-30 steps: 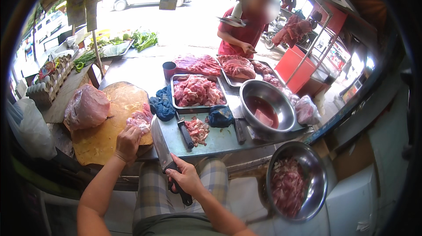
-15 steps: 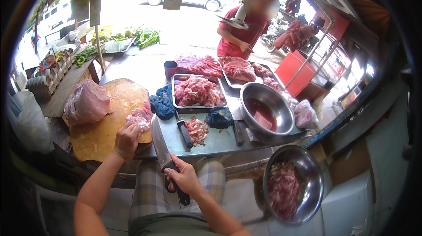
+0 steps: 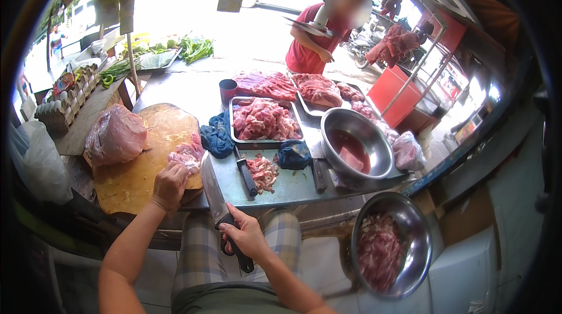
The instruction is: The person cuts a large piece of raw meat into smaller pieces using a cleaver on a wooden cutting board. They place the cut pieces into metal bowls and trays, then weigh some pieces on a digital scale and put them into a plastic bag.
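My left hand (image 3: 170, 187) grips a piece of pink, fatty meat (image 3: 187, 153) at the right edge of a round wooden chopping board (image 3: 132, 188). A large lump of meat (image 3: 115, 137) rests on the board's left part. My right hand (image 3: 244, 233) is closed on the black handle of a large knife (image 3: 213, 188), whose blade points forward beside the board, near the small piece of meat. On the metal counter (image 3: 295, 191) beyond the knife are small meat scraps (image 3: 262, 174), another knife (image 3: 246, 179), blue cloths (image 3: 217, 137) and a tray of cut meat (image 3: 264, 121).
A bowl with bloody liquid (image 3: 351, 144) sits at the counter's right; a bowl of meat (image 3: 380, 252) is low at my right. Egg trays (image 3: 65, 106) and greens (image 3: 190, 49) are at left. A person in red (image 3: 307, 47) stands across the counter under hanging meat (image 3: 391, 45).
My hands, the knife and the meat are nearly still. The person in red has shifted slightly left, and the white vehicle in the street has mostly gone from sight.
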The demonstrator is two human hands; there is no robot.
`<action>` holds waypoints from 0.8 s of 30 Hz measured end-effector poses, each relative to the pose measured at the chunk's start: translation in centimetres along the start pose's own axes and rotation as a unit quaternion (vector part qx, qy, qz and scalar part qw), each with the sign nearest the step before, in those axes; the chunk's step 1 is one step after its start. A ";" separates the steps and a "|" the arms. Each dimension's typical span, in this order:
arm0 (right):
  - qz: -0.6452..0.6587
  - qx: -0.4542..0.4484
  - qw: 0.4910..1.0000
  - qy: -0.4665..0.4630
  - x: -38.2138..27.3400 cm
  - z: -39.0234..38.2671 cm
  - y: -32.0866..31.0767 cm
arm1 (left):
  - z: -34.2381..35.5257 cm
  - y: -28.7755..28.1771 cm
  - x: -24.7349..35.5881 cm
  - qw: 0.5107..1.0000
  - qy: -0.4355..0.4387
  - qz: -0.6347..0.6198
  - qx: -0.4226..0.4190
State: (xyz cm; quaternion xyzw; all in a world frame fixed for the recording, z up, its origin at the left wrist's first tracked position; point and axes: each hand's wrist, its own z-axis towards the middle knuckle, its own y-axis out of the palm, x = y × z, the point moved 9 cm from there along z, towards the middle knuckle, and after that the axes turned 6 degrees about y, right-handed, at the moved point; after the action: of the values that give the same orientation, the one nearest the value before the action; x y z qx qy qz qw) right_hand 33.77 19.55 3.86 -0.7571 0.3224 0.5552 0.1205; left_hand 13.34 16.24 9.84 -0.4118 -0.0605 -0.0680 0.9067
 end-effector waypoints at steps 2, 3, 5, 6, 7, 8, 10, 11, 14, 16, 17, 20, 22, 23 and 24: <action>-0.007 -0.001 1.000 -0.016 -0.3 0.0 0.0 | -0.1 -0.1 0.0 1.000 -0.009 -0.010 0.005; -0.006 0.000 1.000 -0.020 -0.4 -0.1 0.1 | 0.0 -0.1 -0.1 1.000 -0.010 -0.006 0.000; -0.006 0.006 1.000 -0.005 -0.2 -0.1 0.1 | 0.1 -0.1 0.0 1.000 -0.007 -0.019 0.000; -0.015 0.009 1.000 0.003 -0.2 0.0 0.0 | 0.1 0.0 0.0 1.000 -0.009 -0.011 -0.008; -0.003 -0.001 1.000 -0.007 -0.4 0.0 0.2 | 0.2 0.0 0.1 1.000 -0.002 -0.007 -0.005; 0.002 0.001 1.000 0.012 -0.1 0.1 0.1 | 0.3 -0.1 0.2 1.000 0.006 -0.009 0.000; -0.003 0.000 1.000 -0.014 -0.8 0.2 0.1 | 0.5 -0.3 0.3 1.000 0.015 0.003 0.005; -0.009 0.004 1.000 -0.019 -0.9 0.2 0.0 | 0.5 -0.4 0.3 1.000 0.009 0.001 0.006; -0.020 0.006 1.000 -0.021 -0.9 0.1 0.0 | 0.3 -0.3 0.3 1.000 -0.003 -0.001 -0.005; -0.009 0.004 1.000 -0.007 -0.5 0.0 0.0 | 0.3 -0.3 0.5 1.000 0.004 -0.007 -0.002; -0.004 0.002 1.000 -0.018 -0.6 -0.1 0.1 | 0.2 -0.2 0.4 1.000 0.002 -0.008 -0.006; 0.007 0.001 1.000 -0.016 -0.5 -0.3 0.2 | 0.1 0.0 0.2 1.000 -0.006 -0.004 -0.017; 0.018 0.002 1.000 -0.021 -0.5 -0.4 0.2 | 0.1 -0.1 0.2 1.000 -0.005 0.000 -0.013; 0.017 0.005 1.000 -0.019 -0.4 -0.3 0.1 | 0.1 0.0 0.2 1.000 -0.003 0.000 -0.016; 0.018 0.007 1.000 -0.021 -0.4 -0.3 0.0 | 0.1 0.0 0.2 1.000 -0.001 0.001 -0.017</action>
State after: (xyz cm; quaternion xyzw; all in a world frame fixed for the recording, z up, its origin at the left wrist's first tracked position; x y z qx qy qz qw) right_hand 33.94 19.50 4.30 -0.7388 0.3372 0.5704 0.1230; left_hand 13.54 16.32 9.89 -0.4275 -0.0602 -0.0672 0.8995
